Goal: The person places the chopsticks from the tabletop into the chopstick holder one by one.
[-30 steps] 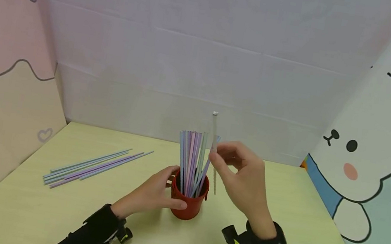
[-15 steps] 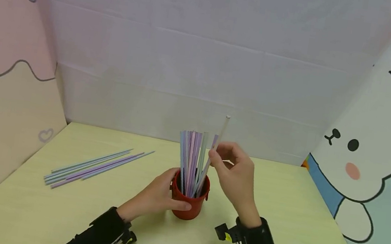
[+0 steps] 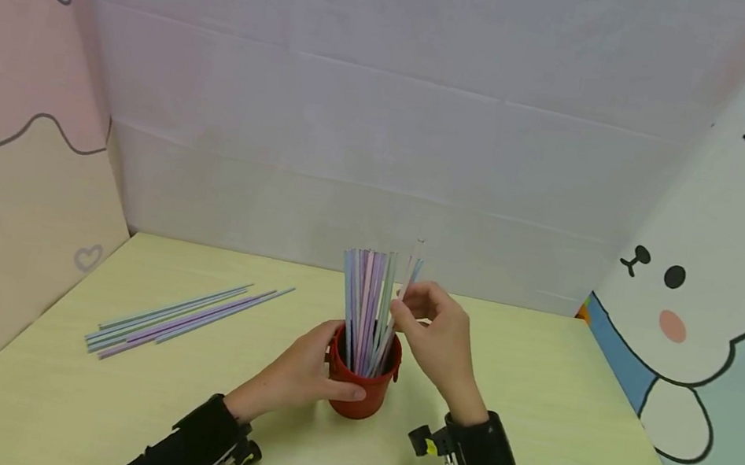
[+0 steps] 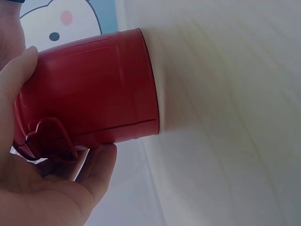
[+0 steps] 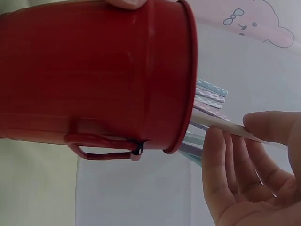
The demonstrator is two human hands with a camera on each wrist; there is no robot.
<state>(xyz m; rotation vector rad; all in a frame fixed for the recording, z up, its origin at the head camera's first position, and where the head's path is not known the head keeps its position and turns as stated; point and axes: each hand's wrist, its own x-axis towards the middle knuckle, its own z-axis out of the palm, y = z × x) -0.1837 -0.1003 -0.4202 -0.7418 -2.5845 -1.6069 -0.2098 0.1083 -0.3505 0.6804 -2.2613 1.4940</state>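
A small red metal bucket (image 3: 359, 401) with ear-like side handles stands on the table, holding an upright bunch of pastel straws (image 3: 367, 303). My left hand (image 3: 299, 371) grips the bucket from the left, thumb across its front and fingers round the far side. At the bucket's right, my right hand (image 3: 437, 341) pinches a whitish straw (image 5: 225, 125) between thumb and fingertips. In the right wrist view that straw slants into the bucket's mouth beside the patterned straws. Its lower end is hidden by the bucket wall.
Several blue, green and purple straws (image 3: 181, 323) lie loosely side by side on the pale yellow table (image 3: 33, 407), left of the bucket. A white backdrop (image 3: 387, 131) rises behind the table, with cartoon-printed panels at both sides.
My right hand has moved left and slightly down, bringing the whitish straw from beside the bucket into its mouth and lowering it. My left hand stays on the bucket, which barely shifts.
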